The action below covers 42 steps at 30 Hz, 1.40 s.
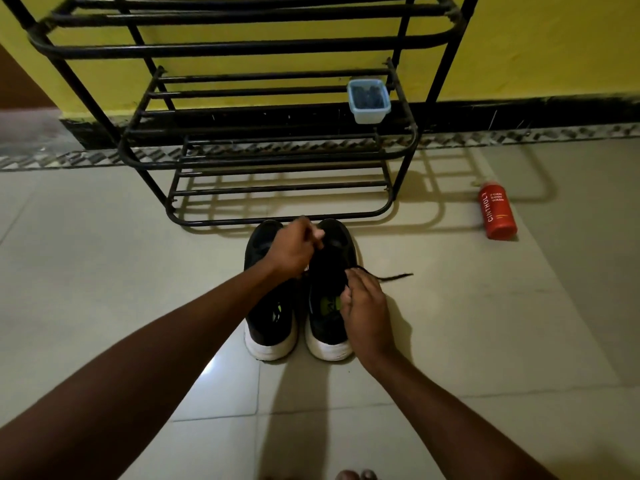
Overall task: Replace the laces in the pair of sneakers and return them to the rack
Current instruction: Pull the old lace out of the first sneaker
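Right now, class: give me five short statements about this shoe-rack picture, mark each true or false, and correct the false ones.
1. The left sneaker and right sneaker stand on the floor before the rack. True.
2. The red bottle stands upright on a shelf. False: it lies on the floor, right of the rack.
3. A black lace trails onto the floor right of the right sneaker. True.
4. The blue container sits on the floor. False: it sits on a rack shelf.
5. Both hands lie flat on the floor. False: the left hand and right hand work at the right sneaker.
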### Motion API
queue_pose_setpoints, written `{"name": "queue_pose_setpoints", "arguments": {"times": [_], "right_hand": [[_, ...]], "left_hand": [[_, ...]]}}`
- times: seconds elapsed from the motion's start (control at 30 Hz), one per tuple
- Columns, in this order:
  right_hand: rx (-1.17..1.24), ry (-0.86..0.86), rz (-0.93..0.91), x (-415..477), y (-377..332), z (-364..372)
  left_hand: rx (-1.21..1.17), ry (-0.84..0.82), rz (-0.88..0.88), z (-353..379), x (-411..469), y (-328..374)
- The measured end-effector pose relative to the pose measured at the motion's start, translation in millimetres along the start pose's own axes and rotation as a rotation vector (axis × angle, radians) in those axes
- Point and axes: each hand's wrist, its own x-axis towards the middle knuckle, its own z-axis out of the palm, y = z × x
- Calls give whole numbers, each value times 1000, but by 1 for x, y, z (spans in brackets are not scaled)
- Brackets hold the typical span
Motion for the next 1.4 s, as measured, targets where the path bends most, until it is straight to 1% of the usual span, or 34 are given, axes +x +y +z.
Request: {"name": "queue_pose_setpoints", "arguments": {"times": [0.03,0.07,0.1,0.13,0.2,0.23,0.27,0.3,0.33,0.37,0.43,0.47,0.5,0.53,0.57,0.6,0.7,0.73,0.77,0.8,0.87,0.9,0.97,1.03,1.1,1.17,1.23,1.3,1.33,1.4], "right_hand": [[0,-18,10,0,1,-1],[-1,-38,26,0,1,-1],[1,-54,47,1,1,-1],[-15,-64,62,2,2,-1],[-44,-100,88,0,2,-2],[-74,-119,104,0,3,-1],[-42,-137,161,1,3,-1],[21,-148,217,2,-1,-3],[43,-140,244,3,-2,-5],[76,-134,256,5,-4,-7],[201,-192,304,5,-6,-6],[159,-227,283,4,-5,-5],[80,-216,247,3,-3,-3],[9,-189,192,4,0,-1],[5,-188,188,4,1,-2],[19,-208,202,4,-1,-3],[100,-200,255,6,-2,-3],[102,-201,259,6,-1,-4],[84,-199,241,6,0,-6],[122,-196,264,6,2,-8],[174,-234,247,5,1,-9],[151,-233,211,3,3,-9],[88,-175,161,2,3,-7],[74,-166,150,1,1,-7],[122,-199,177,2,4,-5],[140,-234,218,4,4,-6],[123,-220,212,4,4,-7],[84,-202,179,4,6,-8],[87,-219,179,3,7,-8],[106,-245,221,3,4,-8]], "left_hand": [[-206,33,-98,-2,0,1],[-342,26,-169,-5,-1,1],[-387,-23,-182,-8,-4,2],[-301,-94,-136,-12,-7,3],[134,-206,27,-17,-14,5],[320,-219,75,-16,-15,4],[411,-210,85,-17,-17,4],[413,-186,94,-18,-20,7],[345,-160,105,-19,-23,10],[196,-120,110,-22,-25,15],[-265,-65,63,-31,-30,24],[-464,-56,23,-35,-30,25],[-565,-49,-26,-37,-30,25],[-546,-46,-66,-38,-32,24],[-433,-51,-79,-37,-32,23],[-246,-67,-54,-36,-33,20],[387,-144,166,-33,-33,13],[528,-175,208,-33,-33,12],[613,-207,232,-34,-32,12],[655,-230,244,-35,-31,10],[661,-237,253,-34,-31,7],[639,-221,259,-33,-31,6],[578,-172,264,-28,-30,5],[589,-148,262,-21,-28,7],[613,-168,245,-15,-26,8],[564,-196,216,-11,-27,9],[539,-199,210,-5,-29,11],[562,-166,194,0,-30,14],[578,-136,183,3,-31,14],[596,-65,171,7,-31,14]]}}
